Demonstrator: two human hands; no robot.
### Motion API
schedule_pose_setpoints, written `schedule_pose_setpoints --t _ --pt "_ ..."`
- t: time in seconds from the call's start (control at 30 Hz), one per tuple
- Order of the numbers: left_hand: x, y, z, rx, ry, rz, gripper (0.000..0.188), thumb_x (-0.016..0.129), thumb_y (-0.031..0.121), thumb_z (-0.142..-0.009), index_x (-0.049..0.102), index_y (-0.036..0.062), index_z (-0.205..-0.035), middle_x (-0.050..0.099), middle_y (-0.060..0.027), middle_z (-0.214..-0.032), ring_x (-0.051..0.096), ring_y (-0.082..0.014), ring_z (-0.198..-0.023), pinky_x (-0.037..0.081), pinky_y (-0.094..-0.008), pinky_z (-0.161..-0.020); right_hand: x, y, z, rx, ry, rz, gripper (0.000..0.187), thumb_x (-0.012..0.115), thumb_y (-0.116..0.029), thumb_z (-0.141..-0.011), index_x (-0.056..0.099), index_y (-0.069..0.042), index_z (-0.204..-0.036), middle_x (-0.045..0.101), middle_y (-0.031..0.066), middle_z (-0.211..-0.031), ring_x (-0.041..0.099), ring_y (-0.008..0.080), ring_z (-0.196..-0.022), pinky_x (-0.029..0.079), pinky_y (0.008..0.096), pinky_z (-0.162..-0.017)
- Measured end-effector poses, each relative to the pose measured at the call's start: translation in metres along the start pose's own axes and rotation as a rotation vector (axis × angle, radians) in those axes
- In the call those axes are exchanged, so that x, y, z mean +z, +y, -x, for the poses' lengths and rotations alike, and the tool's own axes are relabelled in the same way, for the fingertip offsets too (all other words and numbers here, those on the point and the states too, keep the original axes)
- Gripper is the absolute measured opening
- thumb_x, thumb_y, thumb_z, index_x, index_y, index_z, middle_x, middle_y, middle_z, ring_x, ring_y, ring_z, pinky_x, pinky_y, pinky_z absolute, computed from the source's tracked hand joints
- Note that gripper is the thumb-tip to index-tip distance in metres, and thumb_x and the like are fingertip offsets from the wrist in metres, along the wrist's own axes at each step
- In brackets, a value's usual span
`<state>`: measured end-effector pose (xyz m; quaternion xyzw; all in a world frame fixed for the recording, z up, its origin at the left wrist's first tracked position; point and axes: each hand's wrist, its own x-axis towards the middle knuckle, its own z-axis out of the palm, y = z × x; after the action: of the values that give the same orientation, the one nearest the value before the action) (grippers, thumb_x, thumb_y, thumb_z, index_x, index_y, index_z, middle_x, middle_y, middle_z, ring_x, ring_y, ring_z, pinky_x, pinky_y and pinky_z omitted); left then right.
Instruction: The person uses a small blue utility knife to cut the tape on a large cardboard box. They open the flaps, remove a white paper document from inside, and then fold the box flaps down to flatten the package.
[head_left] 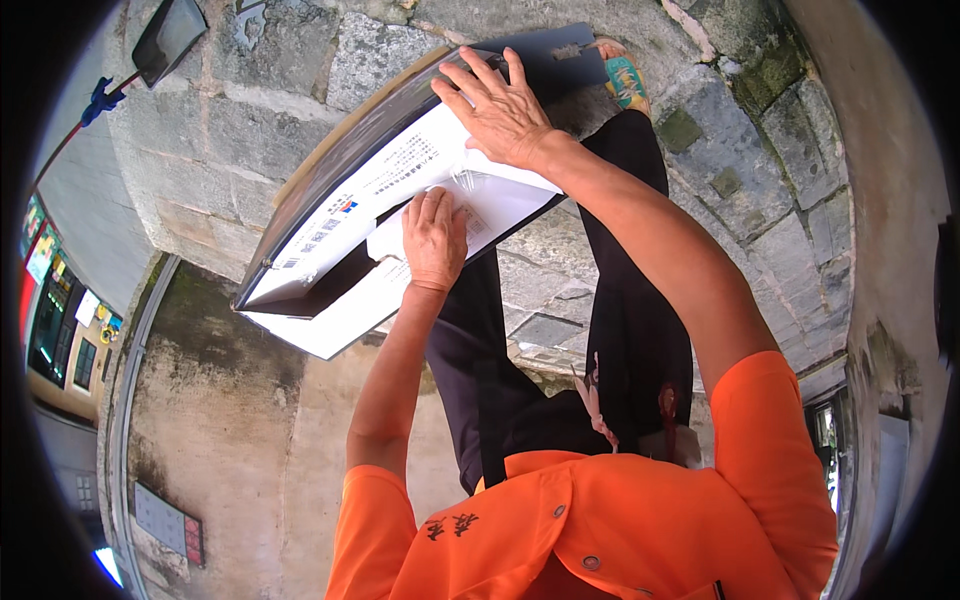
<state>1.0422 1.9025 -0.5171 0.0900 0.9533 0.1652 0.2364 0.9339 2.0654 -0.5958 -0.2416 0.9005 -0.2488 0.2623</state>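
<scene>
We have a white box (400,165) tilted in front of our dark trouser legs (630,300), above the stone floor (380,60); whether it touches this floor, we cannot tell. Our left hand (436,238) lies at its long opening (335,290), the fingers bent on the flap, but we cannot tell if this grip is clenched. Our right hand (500,118) has a released grip, its fingers spread over the upper edge.
</scene>
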Motion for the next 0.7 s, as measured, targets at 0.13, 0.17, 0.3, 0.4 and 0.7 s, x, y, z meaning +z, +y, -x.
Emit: schedule_pose_setpoints --t 0.13,0.17,0.3,0.4,0.7 --pt "0.031 0.003 0.003 -0.155 0.008 0.021 0.034 0.066 0.018 -0.076 0.062 -0.002 -0.103 0.061 -0.0161 -0.109 0.053 -0.0347 -0.104 0.04 -0.0423 -0.092 0.006 -0.003 -0.013 -0.024 -0.061 0.087 0.078 0.073 -0.026 -0.076 0.033 -0.016 -0.142 0.039 0.0107 -0.137 0.028 0.0261 -0.132 0.021 0.0645 -0.098" --pt "0.042 0.0 -0.001 -0.208 -0.022 0.013 0.036 0.066 0.02 -0.075 0.062 -0.002 -0.104 0.061 -0.0164 -0.108 0.053 -0.035 -0.104 0.04 -0.0425 -0.092 0.009 -0.003 -0.015 -0.016 -0.074 0.095 0.077 0.073 -0.025 -0.076 0.033 -0.017 -0.141 0.041 0.0101 -0.134 0.031 0.025 -0.129 0.023 0.0635 -0.096" --pt "0.077 -0.003 -0.021 -0.537 0.074 0.152 0.036 0.068 0.024 -0.069 0.064 0.0012 -0.098 0.062 -0.0155 -0.105 0.05 -0.0328 -0.107 0.036 -0.0418 -0.095 0.015 -0.003 -0.021 -0.026 0.018 0.131 0.068 0.072 -0.024 -0.076 0.04 -0.016 -0.135 0.048 0.0076 -0.118 0.038 0.0219 -0.117 0.028 0.0598 -0.086" --pt "0.07 -0.006 -0.033 -0.921 0.008 0.678 0.025 0.067 0.021 -0.069 0.07 0.0005 -0.083 0.067 -0.0144 -0.077 0.063 -0.0266 -0.076 0.048 -0.0365 -0.075 0.02 0.001 -0.02 -0.031 0.062 0.119 0.058 0.073 -0.022 -0.074 0.046 -0.014 -0.124 0.048 0.0071 -0.109 0.04 0.0215 -0.112 0.03 0.0572 -0.079" --pt "0.038 -0.009 -0.057 -1.117 -0.043 1.197 0.017 0.066 0.01 -0.071 0.061 0.0002 -0.058 0.059 -0.0051 -0.058 0.049 -0.012 -0.057 0.037 -0.0254 -0.057 0.03 0.0 -0.025 -0.006 0.133 0.152 0.056 0.078 -0.025 -0.064 0.051 -0.013 -0.112 0.047 0.0049 -0.105 0.042 0.0207 -0.108 0.031 0.0532 -0.074"
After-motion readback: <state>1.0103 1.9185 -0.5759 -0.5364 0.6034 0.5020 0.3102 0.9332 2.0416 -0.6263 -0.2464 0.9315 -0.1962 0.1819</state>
